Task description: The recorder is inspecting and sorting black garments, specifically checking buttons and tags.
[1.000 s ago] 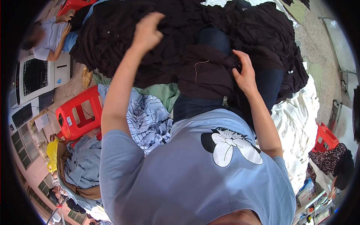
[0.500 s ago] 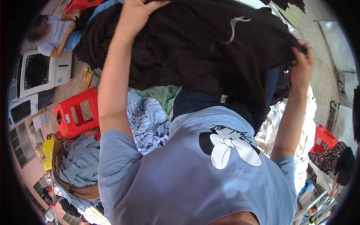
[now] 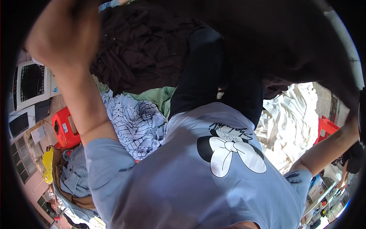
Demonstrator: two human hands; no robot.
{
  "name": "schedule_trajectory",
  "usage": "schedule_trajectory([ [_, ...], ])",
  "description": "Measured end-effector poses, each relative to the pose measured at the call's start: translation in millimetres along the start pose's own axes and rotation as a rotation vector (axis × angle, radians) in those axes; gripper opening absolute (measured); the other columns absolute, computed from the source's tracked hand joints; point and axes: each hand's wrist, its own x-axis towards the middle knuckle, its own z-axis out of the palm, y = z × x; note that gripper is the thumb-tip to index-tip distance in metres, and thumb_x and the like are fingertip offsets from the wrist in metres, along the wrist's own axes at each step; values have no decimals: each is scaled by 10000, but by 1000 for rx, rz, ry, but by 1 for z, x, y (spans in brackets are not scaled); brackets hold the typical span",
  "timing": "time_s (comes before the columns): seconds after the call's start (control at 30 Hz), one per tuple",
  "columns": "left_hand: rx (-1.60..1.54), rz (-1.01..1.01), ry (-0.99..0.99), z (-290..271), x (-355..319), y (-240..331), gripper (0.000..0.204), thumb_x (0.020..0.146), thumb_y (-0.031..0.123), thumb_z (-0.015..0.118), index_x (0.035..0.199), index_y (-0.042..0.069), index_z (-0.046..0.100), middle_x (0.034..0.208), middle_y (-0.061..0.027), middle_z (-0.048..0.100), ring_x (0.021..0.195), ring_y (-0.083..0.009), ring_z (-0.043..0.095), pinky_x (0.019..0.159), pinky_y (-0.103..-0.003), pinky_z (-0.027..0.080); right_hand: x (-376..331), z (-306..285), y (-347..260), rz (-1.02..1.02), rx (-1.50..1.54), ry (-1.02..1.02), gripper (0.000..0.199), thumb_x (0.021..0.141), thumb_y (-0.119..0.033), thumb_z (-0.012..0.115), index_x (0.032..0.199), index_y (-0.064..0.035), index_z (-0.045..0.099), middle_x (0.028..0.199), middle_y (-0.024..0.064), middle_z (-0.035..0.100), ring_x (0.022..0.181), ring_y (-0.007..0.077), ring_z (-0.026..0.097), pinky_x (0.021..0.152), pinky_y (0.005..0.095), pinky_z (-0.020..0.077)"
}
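Note:
A large dark brown, nearly black cloth (image 3: pixel 282 34) is spread high across the top and right, close to the camera and blurred. My left hand (image 3: pixel 66 36), smeared by motion, is raised at the upper left, curled closed at the dark cloth. At the far right rim my right hand (image 3: pixel 353 124) is mostly cut off; the cloth stretches out to it, its fingers hidden. Whether the cloth is one garment I cannot tell. Beneath it lies a heap of dark garments (image 3: pixel 141 49) with small buttons, in front of my legs.
A striped white-and-blue shirt (image 3: pixel 131 124) and green cloth (image 3: pixel 154 98) lie left of my legs, white knitwear (image 3: pixel 289 126) to the right. Farther left are a red plastic stool (image 3: pixel 65 128), a container of blue garments (image 3: pixel 72 175) and a white appliance (image 3: pixel 34 82). Another red stool (image 3: pixel 324 128) is at right.
Both hands have moved up and apart, the left toward the upper left, the right out to the right rim. The dark cloth has risen, uncovering the garment heap and my legs.

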Motion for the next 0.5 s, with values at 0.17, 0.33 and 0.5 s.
schedule_trajectory([
  [0.17,-613,147,-727,30,-128,50,313,575,-63,577,861,63,591,925,-78,585,889,-285,584,718,-369,490,-175,-28,64,206,-176,-1390,212,808,-11,634,1014,-40,591,947,-14,554,915,91,511,821,227,399],
  [0.33,-841,-189,-1291,30,-226,75,223,706,-54,500,877,37,610,928,-101,608,914,-289,585,821,-377,439,-208,-39,107,649,-280,-1526,158,817,43,589,967,-5,603,908,2,588,856,93,521,793,237,422],
  [0.5,-843,-482,-1014,55,-206,81,89,783,25,558,861,9,598,842,-125,604,799,-330,608,741,-387,479,-195,-19,77,558,-275,-1361,156,828,-18,614,983,0,598,919,14,588,878,107,539,806,253,413],
])
